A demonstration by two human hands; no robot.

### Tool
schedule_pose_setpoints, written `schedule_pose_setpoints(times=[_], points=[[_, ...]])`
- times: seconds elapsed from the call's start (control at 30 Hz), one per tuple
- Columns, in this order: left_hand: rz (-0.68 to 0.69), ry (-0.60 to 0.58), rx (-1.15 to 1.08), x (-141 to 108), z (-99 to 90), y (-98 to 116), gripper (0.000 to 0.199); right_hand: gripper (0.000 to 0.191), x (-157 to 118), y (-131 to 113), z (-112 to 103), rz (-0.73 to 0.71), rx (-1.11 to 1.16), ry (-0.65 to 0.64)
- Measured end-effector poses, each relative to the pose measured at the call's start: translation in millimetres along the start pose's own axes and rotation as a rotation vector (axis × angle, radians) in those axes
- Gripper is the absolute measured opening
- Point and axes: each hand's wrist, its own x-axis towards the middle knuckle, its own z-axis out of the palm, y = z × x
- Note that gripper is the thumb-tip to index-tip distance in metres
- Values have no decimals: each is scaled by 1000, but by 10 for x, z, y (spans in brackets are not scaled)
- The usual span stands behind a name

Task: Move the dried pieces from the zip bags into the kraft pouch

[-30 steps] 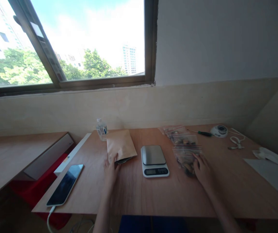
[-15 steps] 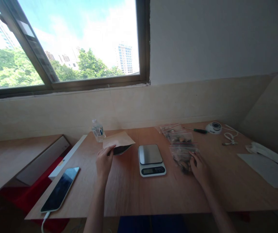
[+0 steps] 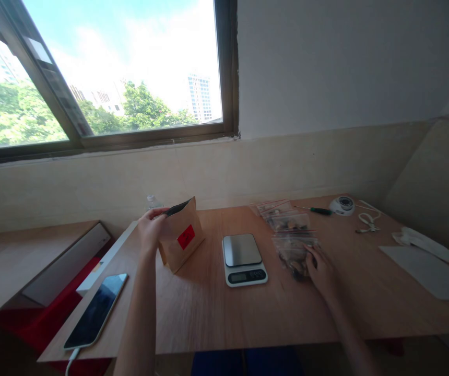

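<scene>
Two hands at work. Your left hand (image 3: 151, 225), left of frame centre, pinches top edge of kraft paper pouch (image 3: 180, 236); pouch stands tilted on table (image 3: 224, 318), mouth up toward upper left, long axis near vertical, red label facing you. Judge it light, thin, creasable; grip near top seam, support base. Your right hand (image 3: 320, 269), right of centre, rests fingers spread and curled on nearest zip bag (image 3: 293, 249); film likely slippery, contents lumpy. Scale (image 3: 244, 258) sits between.
</scene>
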Motion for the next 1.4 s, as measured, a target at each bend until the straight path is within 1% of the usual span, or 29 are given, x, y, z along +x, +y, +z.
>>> schedule_pose_setpoints(times=[0.1, 0.17, 0.27, 0.33, 0.4, 0.47, 0.53, 0.6, 0.63, 0.7, 0.73, 0.77, 0.8, 0.83, 0.9, 0.93, 0.97, 1.07, 1.13, 1.2, 1.3, 1.33, 1.4], points=[[18, 30, -37, 3, 15, -13, 35, 46, 0, 26, 19, 2, -5, 5], [54, 85, -28, -35, 16, -3, 41, 47, 3, 39, 23, -5, -5, 7], [95, 170, -34, -141, 4, -23, 45, 47, 8, 42, 11, -10, 4, 2], [121, 178, -102, -238, -14, -91, 47, 47, 10, 36, -3, -6, 10, -13], [157, 145, -170, -358, -40, -207, 50, 47, 10, 30, -15, -1, 14, -27], [179, 59, -163, -508, -68, -351, 55, 48, 8, 26, -22, 7, 14, -32], [226, -49, -107, -691, -83, -499, 62, 47, 3, 25, -27, 16, 8, -33], [300, -62, -59, -895, -66, -628, 69, 47, -2, 25, -30, 17, 8, -33], [354, -81, -15, -997, -43, -683, 75, 47, -5, 25, -33, 14, 11, -32], [458, -172, 146, -1176, 26, -769, 90, 46, -8, 25, -38, 8, 19, -32], [503, -206, 229, -1244, 66, -801, 92, 46, -8, 25, -41, 7, 22, -33], [542, -210, 291, -1296, 107, -826, 91, 45, -9, 23, -45, 6, 25, -36], [553, -231, 354, -1328, 143, -844, 83, 45, -9, 20, -49, 7, 28, -38], [557, -253, 406, -1342, 175, -856, 71, 45, -9, 17, -54, 8, 32, -39], [541, -281, 460, -1322, 216, -868, 44, 44, -9, 10, -62, 12, 35, -45], [532, -278, 461, -1296, 226, -869, 35, 45, -9, 7, -65, 16, 35, -49], [527, -263, 448, -1265, 231, -869, 30, 45, -9, 6, -66, 20, 34, -52], [506, -195, 367, -1188, 235, -856, 27, 45, -9, 11, -60, 15, 33, -45], [458, -144, 317, -1180, 244, -840, 27, 44, -10, 18, -51, 7, 38, -33], [360, -47, 291, -1211, 265, -817, 28, 44, -11, 21, -44, 7, 40, -31], [177, 98, 270, -1283, 320, -786, 31, 43, -13, 18, -44, 9, 38, -34], [127, 114, 258, -1299, 340, -780, 32, 43, -13, 15, -46, 7, 39, -33], [65, 98, 219, -1304, 377, -780, 33, 43, -14, 11, -52, 3, 43, -30]])
